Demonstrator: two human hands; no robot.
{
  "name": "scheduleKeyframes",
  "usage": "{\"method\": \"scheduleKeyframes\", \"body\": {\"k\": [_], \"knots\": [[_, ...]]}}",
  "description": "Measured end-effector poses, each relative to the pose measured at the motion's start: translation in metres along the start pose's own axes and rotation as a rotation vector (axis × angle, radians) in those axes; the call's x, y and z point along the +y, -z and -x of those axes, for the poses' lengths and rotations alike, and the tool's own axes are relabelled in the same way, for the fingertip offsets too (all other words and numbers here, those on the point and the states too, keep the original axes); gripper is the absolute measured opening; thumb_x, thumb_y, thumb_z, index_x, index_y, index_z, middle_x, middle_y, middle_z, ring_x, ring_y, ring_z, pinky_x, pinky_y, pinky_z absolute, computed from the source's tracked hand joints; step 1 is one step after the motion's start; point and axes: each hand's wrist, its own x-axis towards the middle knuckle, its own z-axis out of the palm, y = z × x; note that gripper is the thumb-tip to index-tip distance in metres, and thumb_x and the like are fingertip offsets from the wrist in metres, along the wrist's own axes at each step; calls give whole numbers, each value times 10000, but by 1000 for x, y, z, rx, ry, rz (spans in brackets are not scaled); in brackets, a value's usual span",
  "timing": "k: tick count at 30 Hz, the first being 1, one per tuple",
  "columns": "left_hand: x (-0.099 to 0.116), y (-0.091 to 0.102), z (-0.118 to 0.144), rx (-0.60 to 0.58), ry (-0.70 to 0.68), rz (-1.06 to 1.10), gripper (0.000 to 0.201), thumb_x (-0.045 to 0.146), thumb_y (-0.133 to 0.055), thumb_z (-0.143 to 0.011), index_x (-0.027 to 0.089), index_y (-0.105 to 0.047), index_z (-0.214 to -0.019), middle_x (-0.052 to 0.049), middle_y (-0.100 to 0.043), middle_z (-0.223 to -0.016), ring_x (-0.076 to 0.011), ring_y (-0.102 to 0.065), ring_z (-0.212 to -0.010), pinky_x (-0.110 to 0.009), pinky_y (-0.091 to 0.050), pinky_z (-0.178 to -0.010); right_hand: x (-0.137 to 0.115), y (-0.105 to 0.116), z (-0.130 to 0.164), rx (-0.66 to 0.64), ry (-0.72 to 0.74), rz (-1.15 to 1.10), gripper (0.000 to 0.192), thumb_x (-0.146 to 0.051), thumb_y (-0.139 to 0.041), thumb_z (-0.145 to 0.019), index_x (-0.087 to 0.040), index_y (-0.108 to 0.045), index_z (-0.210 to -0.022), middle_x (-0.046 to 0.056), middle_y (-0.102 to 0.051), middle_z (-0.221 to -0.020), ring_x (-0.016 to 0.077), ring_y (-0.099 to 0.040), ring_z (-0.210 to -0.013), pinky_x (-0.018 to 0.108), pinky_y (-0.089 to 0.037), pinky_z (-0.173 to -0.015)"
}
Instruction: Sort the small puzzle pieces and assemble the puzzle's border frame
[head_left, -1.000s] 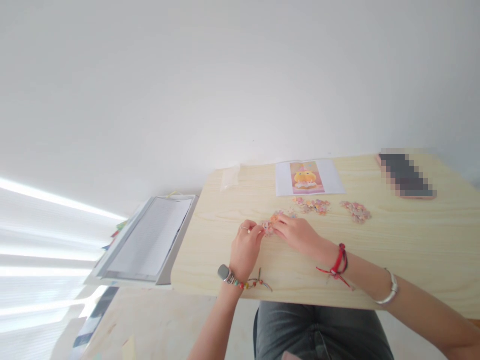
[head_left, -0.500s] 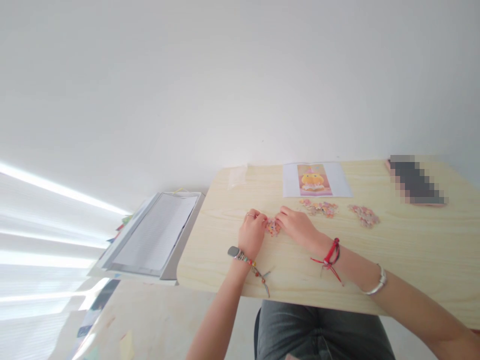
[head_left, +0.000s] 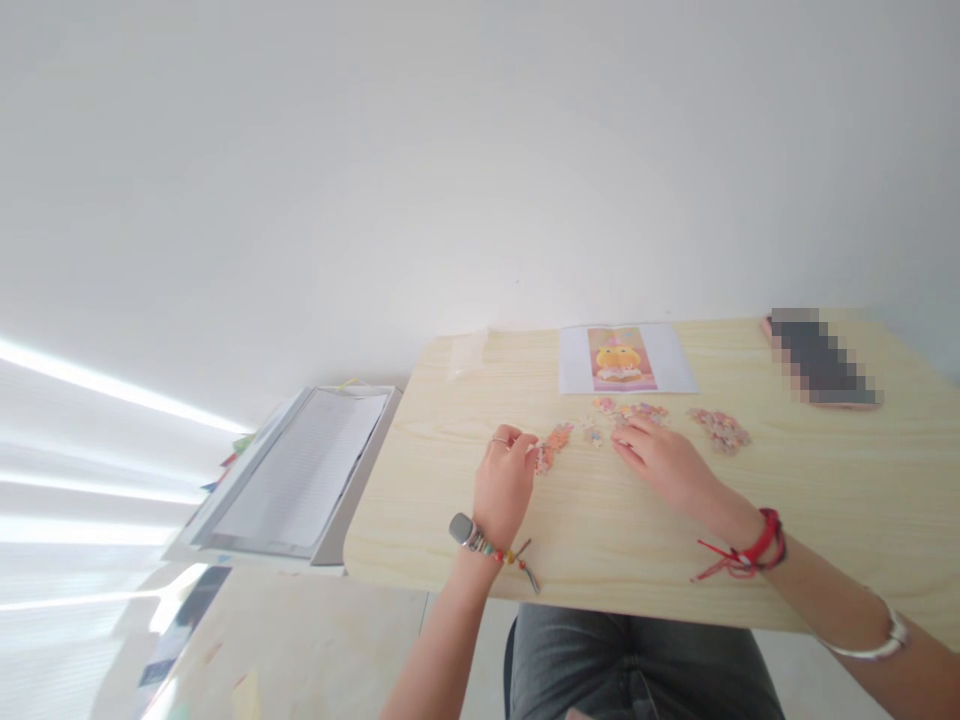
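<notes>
My left hand [head_left: 508, 487] is closed, thumb and fingers pinched at the left edge of a small group of jigsaw puzzle pieces [head_left: 556, 440]. Its fingertips partly cover the pieces they hold. My right hand [head_left: 671, 468] reaches over the near side of a loose pile of puzzle pieces [head_left: 651, 409], fingers stretched out and slightly apart. No piece shows in it. A few pale puzzle pieces [head_left: 593, 436] lie between the hands. Behind the pile is a printed picture [head_left: 621, 360] of a yellow figure on a white sheet.
Another pile of puzzle pieces [head_left: 720, 430] lies to the right. A phone-like dark object [head_left: 821, 362], blurred out, rests at the back right of the wooden table [head_left: 615, 545]. A clear plastic bag [head_left: 469, 354] is at the back left. Left of the table stands a box with papers [head_left: 300, 470].
My right hand has left the small group beside my left hand and moved right to the loose pile. The left hand has stayed at the group, which shows more now.
</notes>
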Motion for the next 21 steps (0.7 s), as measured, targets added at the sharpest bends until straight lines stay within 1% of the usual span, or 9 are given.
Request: {"method": "scheduleKeyframes", "body": {"k": [3,6,9,12,14,17,21], "knots": [[18,-5,0,-60,-51,20,156,160,-495,-842,208,-613,-932,-39,-536,-946,-143,-546,-796,-244,-461,-660,8,2,7,-15,-33,16,241,-223,-395,-870,-201,-631,-825,60,-599,-867,179,-576,-790,295,-443,-663],[29,-14,-5,-85,-87,8,174,137,-519,-824,203,-599,-964,-38,-535,-946,-146,-539,-823,-243,-459,-677,5,2,1,-48,-48,13,194,-207,-436,-853,-179,-625,-882,75,-602,-924,193,-577,-837,307,-453,-691],[33,-19,-11,-95,-83,-31,179,134,-516,-825,200,-594,-972,-42,-532,-944,-149,-535,-832,-250,-461,-681,-2,0,-13,-75,-16,-3,175,-174,-454,-842,-166,-616,-909,90,-596,-989,198,-568,-892,308,-450,-724],[35,-23,-16,-119,-66,-67,179,139,-512,-829,206,-592,-974,-44,-525,-955,-152,-531,-847,-252,-465,-665,-4,-3,-26,-80,6,-8,170,-144,-459,-833,-178,-613,-894,90,-586,-1022,188,-566,-899,295,-441,-731],[36,-25,-20,-141,-62,-93,155,144,-519,-827,201,-600,-946,-52,-519,-967,-165,-522,-880,-258,-470,-662,-3,-5,-32,-84,8,-14,157,-136,-470,-824,-184,-615,-861,85,-587,-999,181,-568,-881,286,-433,-721],[40,-30,-27,-148,-79,-143,119,141,-508,-830,184,-617,-855,-76,-506,-983,-202,-489,-936,-285,-478,-665,-1,-7,-35,-97,13,-16,158,-136,-468,-824,-185,-617,-817,76,-586,-953,176,-569,-846,282,-425,-700],[42,-37,-35,-118,-137,-162,179,133,-468,-846,172,-625,-771,-89,-491,-974,-218,-459,-930,-329,-474,-711,0,-9,-35,-109,23,-10,166,-135,-460,-825,-178,-615,-784,74,-576,-928,169,-566,-817,276,-418,-673]]}}
